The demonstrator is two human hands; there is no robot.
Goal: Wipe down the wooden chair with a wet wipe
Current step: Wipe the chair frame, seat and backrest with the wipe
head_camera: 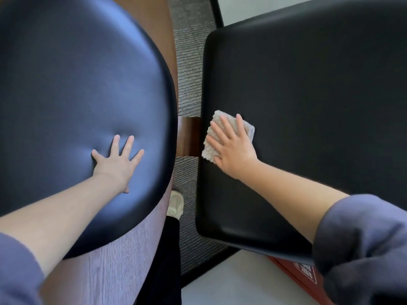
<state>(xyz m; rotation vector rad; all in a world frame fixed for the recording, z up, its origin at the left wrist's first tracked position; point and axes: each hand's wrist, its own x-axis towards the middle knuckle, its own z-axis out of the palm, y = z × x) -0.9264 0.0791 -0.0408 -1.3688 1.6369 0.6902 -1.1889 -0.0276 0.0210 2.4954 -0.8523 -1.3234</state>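
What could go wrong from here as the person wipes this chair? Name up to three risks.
The wipe under the right hand lies at the edge of the black seat; it may slip off onto the carpet. Only padding is being wiped, so the wooden joint might be missed. The left hand leans into the backrest cushion, which might shift under the push.

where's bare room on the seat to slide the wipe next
The seat cushion is bare from the right hand rightward to its far edge, and below the hand toward the near corner. Crowded: its left edge, where the wipe lies beside the wooden strut.
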